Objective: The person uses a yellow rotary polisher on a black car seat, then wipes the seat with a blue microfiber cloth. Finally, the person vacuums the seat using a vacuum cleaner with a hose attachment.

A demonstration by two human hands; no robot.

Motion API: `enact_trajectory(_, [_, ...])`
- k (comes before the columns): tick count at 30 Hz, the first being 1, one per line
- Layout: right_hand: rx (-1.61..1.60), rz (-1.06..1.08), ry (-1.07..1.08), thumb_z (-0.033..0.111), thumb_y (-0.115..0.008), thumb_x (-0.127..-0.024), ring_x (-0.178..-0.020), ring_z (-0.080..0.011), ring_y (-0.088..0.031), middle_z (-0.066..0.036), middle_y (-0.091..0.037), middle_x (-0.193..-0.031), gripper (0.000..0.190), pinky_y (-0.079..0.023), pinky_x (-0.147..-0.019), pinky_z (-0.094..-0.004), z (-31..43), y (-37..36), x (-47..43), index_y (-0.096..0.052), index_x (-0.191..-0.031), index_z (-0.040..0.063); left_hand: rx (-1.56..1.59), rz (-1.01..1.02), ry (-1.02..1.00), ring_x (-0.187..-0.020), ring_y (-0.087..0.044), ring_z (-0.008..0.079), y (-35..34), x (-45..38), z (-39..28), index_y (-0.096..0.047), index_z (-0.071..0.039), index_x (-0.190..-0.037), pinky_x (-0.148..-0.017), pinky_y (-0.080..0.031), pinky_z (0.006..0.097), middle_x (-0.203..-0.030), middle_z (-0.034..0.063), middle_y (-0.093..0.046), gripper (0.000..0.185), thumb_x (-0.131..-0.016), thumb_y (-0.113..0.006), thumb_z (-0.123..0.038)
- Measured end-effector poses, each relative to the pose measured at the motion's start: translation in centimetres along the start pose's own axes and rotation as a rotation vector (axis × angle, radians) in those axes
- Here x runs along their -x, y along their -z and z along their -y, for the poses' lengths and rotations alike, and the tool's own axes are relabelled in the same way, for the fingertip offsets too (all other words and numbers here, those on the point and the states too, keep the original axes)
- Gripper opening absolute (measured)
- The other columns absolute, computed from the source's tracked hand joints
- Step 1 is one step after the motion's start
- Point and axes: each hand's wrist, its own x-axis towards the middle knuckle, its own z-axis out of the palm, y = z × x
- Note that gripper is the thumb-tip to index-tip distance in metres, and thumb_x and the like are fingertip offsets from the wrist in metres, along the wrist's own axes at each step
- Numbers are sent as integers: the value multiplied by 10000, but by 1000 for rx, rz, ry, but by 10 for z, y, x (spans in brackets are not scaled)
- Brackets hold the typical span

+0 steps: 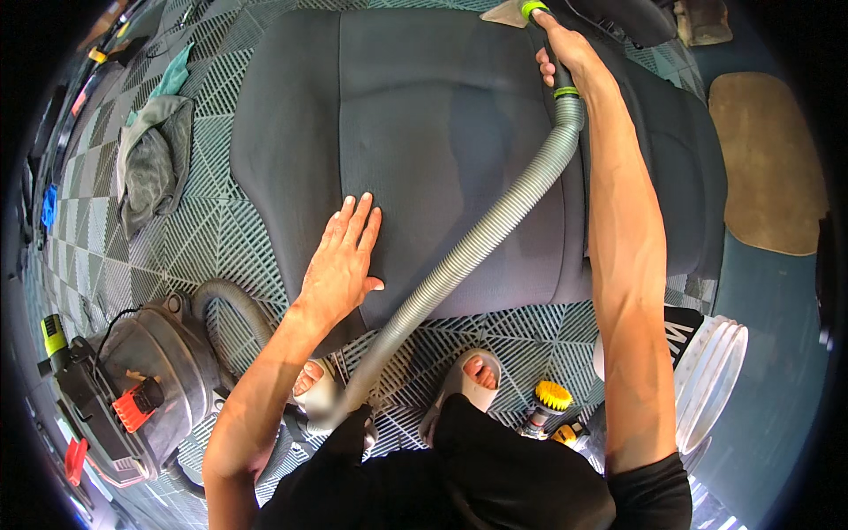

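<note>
A dark grey fabric car seat section [411,146] lies on the floor before me, with a darker patch right of its middle. My left hand [344,258] rests on its left part, fingers spread, holding nothing. At the top right, my right hand [563,46] is closed around the black and lime-green handle of a vacuum hose. The hose's flat clear nozzle [505,13] touches the seat's far right edge. From the handle, the ribbed grey hose [477,245] runs diagonally across the seat down to my feet.
A canister vacuum [159,377] stands at the lower left. Grey cloths [156,162] lie on the tiled floor at the left. Near my right foot is a drill with a yellow brush [553,395]. A white bucket [712,377] and a brown mat [768,162] are at the right.
</note>
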Motion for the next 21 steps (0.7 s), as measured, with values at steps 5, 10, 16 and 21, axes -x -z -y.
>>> enact_trajectory(5, [5,51,-73,620,-555,-1045,-432,-200,-518,-69,-534,-586,626,-467,-393,-378,6,-1,-27,-569,-1176,8,-17,26,-4,-1608,-233,388,2,-1,0,-270,45,-1636,-1323,-259,482,-1739,215,-205,1192,-729,-917,-381])
enact_trajectory(10, [-29,46,-46,511,-611,-1040,-475,-111,-504,-61,-565,-701,560,-476,-415,-317,1,-11,-33,-529,-1265,5,-29,36,-9,-1611,-216,402,4,-2,-1,-265,54,-1634,-1323,-253,488,-1741,232,-184,1192,-740,-911,-397])
enact_trajectory(16, [-44,49,-31,531,-636,-1010,-473,-129,-515,-75,-582,-731,727,-507,-436,-350,-21,-10,-13,-407,-1475,22,-62,57,-5,-1611,-213,413,5,-1,-3,-268,63,-1632,-1320,-254,483,-1739,250,-181,1169,-773,-885,-434])
enact_trajectory(21, [-65,36,-60,519,-608,-1032,-503,-154,-543,-54,-559,-672,860,-534,-492,-370,-33,-6,-3,-194,-1719,208,-84,66,4,-1609,-217,420,6,-1,-6,-268,67,-1632,-1318,-254,480,-1738,257,-182,1165,-780,-886,-432])
